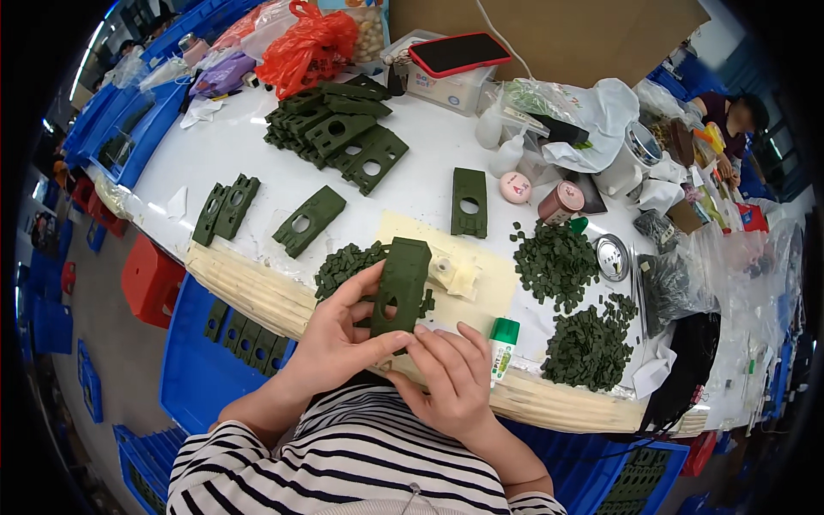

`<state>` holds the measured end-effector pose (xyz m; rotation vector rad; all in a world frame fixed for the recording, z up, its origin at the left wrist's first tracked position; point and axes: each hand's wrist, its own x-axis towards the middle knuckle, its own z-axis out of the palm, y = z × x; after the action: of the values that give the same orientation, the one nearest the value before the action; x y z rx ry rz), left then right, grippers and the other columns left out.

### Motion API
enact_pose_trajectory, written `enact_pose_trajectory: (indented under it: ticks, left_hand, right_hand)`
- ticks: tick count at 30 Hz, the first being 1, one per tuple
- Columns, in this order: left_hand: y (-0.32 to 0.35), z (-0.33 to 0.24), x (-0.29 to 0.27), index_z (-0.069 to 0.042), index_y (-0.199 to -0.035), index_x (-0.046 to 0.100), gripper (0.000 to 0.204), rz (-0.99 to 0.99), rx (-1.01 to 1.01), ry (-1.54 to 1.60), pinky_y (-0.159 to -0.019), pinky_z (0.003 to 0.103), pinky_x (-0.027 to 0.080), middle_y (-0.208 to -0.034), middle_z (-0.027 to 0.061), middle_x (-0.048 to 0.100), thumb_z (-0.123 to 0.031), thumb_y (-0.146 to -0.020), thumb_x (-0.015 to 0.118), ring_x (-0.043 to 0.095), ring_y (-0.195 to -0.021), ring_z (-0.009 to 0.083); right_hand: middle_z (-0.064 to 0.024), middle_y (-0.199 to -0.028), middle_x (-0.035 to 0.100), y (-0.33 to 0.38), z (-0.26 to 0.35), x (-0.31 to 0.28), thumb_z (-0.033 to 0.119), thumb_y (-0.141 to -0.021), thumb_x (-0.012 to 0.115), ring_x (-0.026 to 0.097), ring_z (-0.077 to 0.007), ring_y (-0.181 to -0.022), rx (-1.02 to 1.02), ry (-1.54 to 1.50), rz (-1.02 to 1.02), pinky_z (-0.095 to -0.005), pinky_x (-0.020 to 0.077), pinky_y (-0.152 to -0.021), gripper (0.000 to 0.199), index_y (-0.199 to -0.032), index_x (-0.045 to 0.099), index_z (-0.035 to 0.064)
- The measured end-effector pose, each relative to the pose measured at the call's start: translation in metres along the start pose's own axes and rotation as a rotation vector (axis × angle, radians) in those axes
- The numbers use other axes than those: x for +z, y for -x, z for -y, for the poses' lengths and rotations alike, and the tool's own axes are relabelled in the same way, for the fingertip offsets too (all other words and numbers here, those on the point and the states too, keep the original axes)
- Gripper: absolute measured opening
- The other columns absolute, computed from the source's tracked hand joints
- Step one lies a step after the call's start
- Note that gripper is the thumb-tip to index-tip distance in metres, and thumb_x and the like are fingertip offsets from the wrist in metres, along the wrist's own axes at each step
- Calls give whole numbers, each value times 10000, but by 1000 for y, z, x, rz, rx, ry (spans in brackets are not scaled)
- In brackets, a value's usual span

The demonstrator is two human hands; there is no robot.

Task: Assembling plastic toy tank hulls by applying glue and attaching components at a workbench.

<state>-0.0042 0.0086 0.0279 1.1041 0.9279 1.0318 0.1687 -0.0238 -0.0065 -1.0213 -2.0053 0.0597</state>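
My left hand (335, 339) grips a dark green plastic toy tank hull (403, 270), a long tilted piece with a round hole near its lower end. Close against that lower end is my right hand (451, 373), its fingers apart and a fingertip by my left thumb. Whether it pinches something tiny is too small to tell. Behind the hull lies a pale yellow sheet (493, 296) with a translucent lump (453, 275) on it. A heap of small green chips (348, 264) sits left of the hull. A green-capped white bottle (503, 350) stands right of my right hand.
More hulls lie singly (309, 221) and in a stack (335, 129) farther back. Two chip piles (556, 262) (590, 348) spread at right, beside a round metal lid (612, 257). A red-cased phone (459, 55) rests on a clear box. A blue bin (193, 360) stands below the padded table edge (249, 287).
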Motion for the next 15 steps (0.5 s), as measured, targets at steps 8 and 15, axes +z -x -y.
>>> enact_pose_trajectory:
  ticks: [8, 15]
  left_hand:
    - [3, -23, -52, -4, -1375, 397, 674, -338, 112, -392, -774, 258, 532, -1197, 118, 496, -31, -769, 690, 552, -1051, 180]
    - [-16, -26, -159, 4, -1307, 464, 588, -611, 187, -1107, -850, 320, 495, -1127, 128, 565, -67, -762, 672, 590, -1033, 229]
  right_hand:
    - [-60, -1143, 620, -5, 3, -8, 227, -724, 769, 563, -216, -968, 1, -70, 62, -405, 428, -919, 440, -1118, 655, 72]
    - [-34, -1023, 634, -8, -12, -28, 172, -692, 783, 567, -218, -918, 70, -18, 13, -424, 434, -901, 344, -1017, 696, 104]
